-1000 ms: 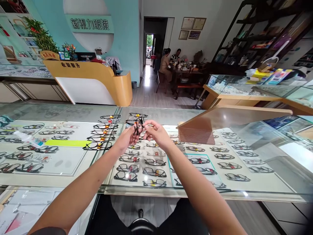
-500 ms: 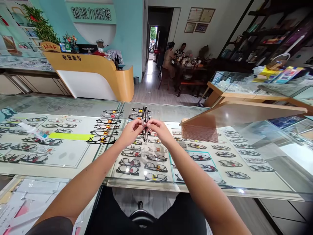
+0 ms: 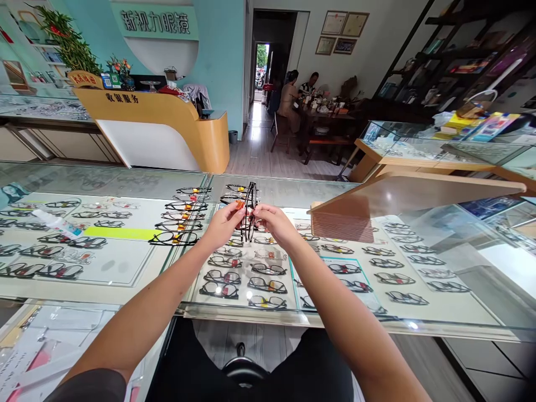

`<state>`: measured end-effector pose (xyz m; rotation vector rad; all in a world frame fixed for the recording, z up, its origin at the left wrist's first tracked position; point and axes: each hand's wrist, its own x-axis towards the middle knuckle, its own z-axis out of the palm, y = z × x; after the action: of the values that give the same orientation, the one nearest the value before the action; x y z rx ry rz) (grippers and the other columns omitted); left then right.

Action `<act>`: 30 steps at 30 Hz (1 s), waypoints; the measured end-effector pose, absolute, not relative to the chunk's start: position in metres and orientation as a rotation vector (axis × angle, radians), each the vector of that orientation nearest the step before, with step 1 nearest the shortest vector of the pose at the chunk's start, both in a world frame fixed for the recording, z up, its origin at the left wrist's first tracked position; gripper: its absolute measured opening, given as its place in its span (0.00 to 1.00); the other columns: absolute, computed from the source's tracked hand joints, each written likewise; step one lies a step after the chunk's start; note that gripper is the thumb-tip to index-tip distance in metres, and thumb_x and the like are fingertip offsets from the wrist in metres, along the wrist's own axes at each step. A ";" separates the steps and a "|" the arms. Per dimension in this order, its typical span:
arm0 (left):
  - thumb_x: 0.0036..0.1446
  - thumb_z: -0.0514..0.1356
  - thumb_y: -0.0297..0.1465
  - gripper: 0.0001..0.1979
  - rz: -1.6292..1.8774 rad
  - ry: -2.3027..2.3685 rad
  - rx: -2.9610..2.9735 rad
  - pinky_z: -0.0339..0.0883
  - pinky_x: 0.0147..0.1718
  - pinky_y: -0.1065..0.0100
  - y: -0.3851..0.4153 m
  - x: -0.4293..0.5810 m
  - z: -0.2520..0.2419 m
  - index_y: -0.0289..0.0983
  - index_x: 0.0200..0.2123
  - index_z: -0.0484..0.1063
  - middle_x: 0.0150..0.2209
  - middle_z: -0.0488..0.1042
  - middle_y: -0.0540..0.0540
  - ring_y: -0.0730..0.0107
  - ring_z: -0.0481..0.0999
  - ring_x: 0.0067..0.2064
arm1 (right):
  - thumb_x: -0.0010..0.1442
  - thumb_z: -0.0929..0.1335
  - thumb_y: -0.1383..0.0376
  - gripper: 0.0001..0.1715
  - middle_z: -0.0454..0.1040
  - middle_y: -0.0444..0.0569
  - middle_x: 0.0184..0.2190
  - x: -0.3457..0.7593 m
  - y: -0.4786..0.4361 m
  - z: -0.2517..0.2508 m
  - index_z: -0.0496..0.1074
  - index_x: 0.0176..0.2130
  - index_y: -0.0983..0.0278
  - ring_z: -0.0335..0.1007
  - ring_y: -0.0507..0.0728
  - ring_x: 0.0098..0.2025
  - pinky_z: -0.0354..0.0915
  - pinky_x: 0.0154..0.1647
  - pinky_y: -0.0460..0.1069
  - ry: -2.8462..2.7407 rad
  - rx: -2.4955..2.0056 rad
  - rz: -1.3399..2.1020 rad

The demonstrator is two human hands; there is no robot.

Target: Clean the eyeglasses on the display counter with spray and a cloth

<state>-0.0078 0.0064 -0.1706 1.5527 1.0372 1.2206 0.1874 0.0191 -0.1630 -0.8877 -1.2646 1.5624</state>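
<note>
Dark-framed eyeglasses (image 3: 251,193) stand on end, edge-on to me, above the glass counter. My right hand (image 3: 276,224) is closed, with its thumb and fingers pinching the eyeglasses near their middle. My left hand (image 3: 224,224) is closed as well, and a small orange tag (image 3: 239,205) shows at its fingertips, just left of the frame. Whether the tag is still attached to the eyeglasses cannot be made out. Just left of my hands, a column of black glasses with orange tags (image 3: 178,226) lies on the counter top.
The glass display counter (image 3: 335,324) spans the view, with rows of glasses showing through it. A white bottle (image 3: 56,223) lies at the left. On the right is a slanted wooden-edged panel (image 3: 410,190). Two people (image 3: 288,100) sit at a far table.
The orange tag has come into sight at my left fingertips. The eyeglasses have turned slightly in my right hand, while both arms stay almost in place.
</note>
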 end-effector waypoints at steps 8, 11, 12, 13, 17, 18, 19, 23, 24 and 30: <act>0.66 0.66 0.48 0.18 1.272 1.152 1.582 0.64 0.35 0.66 0.014 -0.017 -0.170 0.39 0.39 0.80 0.28 0.72 0.50 0.65 0.71 0.31 | 0.50 0.82 0.51 0.18 0.76 0.43 0.33 0.197 0.022 -0.161 0.78 0.30 0.60 0.71 0.54 0.39 0.62 0.41 0.49 -1.292 -0.879 1.549; 0.69 0.63 0.46 0.17 1.294 1.257 1.674 0.62 0.36 0.66 0.014 -0.023 -0.167 0.38 0.42 0.81 0.29 0.73 0.49 0.64 0.71 0.32 | 0.50 0.82 0.52 0.17 0.77 0.43 0.32 0.200 0.022 -0.158 0.80 0.30 0.60 0.69 0.54 0.37 0.62 0.40 0.49 -1.305 -0.898 1.546; 0.71 0.62 0.46 0.18 1.293 1.294 1.729 0.62 0.36 0.65 0.014 -0.025 -0.165 0.37 0.43 0.81 0.30 0.75 0.48 0.63 0.72 0.33 | 0.50 0.82 0.52 0.17 0.77 0.43 0.32 0.201 0.022 -0.157 0.80 0.30 0.59 0.69 0.54 0.37 0.62 0.39 0.50 -1.315 -0.900 1.550; 0.72 0.60 0.46 0.19 1.291 1.329 1.795 0.62 0.37 0.65 0.014 -0.027 -0.164 0.37 0.43 0.82 0.32 0.77 0.47 0.62 0.73 0.34 | 0.50 0.82 0.52 0.17 0.77 0.43 0.31 0.203 0.022 -0.156 0.79 0.30 0.59 0.70 0.54 0.36 0.62 0.39 0.50 -1.326 -0.900 1.557; 0.76 0.57 0.47 0.21 1.317 1.434 2.024 0.62 0.41 0.63 0.018 -0.040 -0.158 0.38 0.43 0.83 0.39 0.83 0.43 0.58 0.77 0.41 | 0.51 0.83 0.52 0.19 0.79 0.44 0.29 0.213 0.022 -0.150 0.78 0.29 0.60 0.73 0.55 0.36 0.62 0.39 0.50 -1.399 -0.920 1.612; 0.76 0.57 0.46 0.21 1.331 1.454 2.051 0.63 0.41 0.62 0.020 -0.044 -0.157 0.39 0.42 0.83 0.40 0.83 0.42 0.57 0.77 0.42 | 0.51 0.83 0.52 0.19 0.80 0.45 0.29 0.217 0.023 -0.148 0.78 0.29 0.59 0.73 0.55 0.36 0.62 0.39 0.50 -1.428 -0.927 1.635; 0.76 0.58 0.45 0.20 1.346 1.473 2.070 0.63 0.42 0.61 0.024 -0.049 -0.157 0.39 0.42 0.83 0.40 0.83 0.42 0.57 0.78 0.42 | 0.52 0.82 0.51 0.19 0.81 0.45 0.28 0.221 0.024 -0.147 0.78 0.29 0.59 0.73 0.55 0.36 0.62 0.39 0.50 -1.461 -0.931 1.657; 0.74 0.61 0.42 0.16 1.382 1.515 2.145 0.64 0.43 0.59 0.033 -0.062 -0.158 0.40 0.42 0.85 0.42 0.84 0.41 0.55 0.79 0.43 | 0.54 0.82 0.50 0.19 0.82 0.45 0.29 0.234 0.027 -0.145 0.80 0.29 0.60 0.71 0.54 0.33 0.64 0.38 0.50 -1.592 -0.932 1.704; 0.74 0.61 0.41 0.15 1.386 1.519 2.163 0.64 0.43 0.59 0.034 -0.063 -0.158 0.40 0.42 0.85 0.42 0.84 0.41 0.55 0.79 0.44 | 0.54 0.82 0.49 0.20 0.82 0.45 0.29 0.235 0.027 -0.144 0.80 0.29 0.60 0.70 0.54 0.33 0.64 0.38 0.50 -1.602 -0.930 1.708; 0.72 0.63 0.41 0.11 1.435 1.519 2.146 0.69 0.49 0.58 0.029 -0.059 -0.158 0.41 0.43 0.81 0.44 0.82 0.42 0.56 0.79 0.46 | 0.54 0.85 0.46 0.26 0.83 0.47 0.34 0.235 0.025 -0.143 0.76 0.32 0.59 0.77 0.57 0.38 0.65 0.37 0.50 -1.399 -0.825 1.725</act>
<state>-0.0592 0.0292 -0.1580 2.1457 1.5192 1.4351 0.2345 0.0250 -0.1430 -0.8252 -1.3986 1.7251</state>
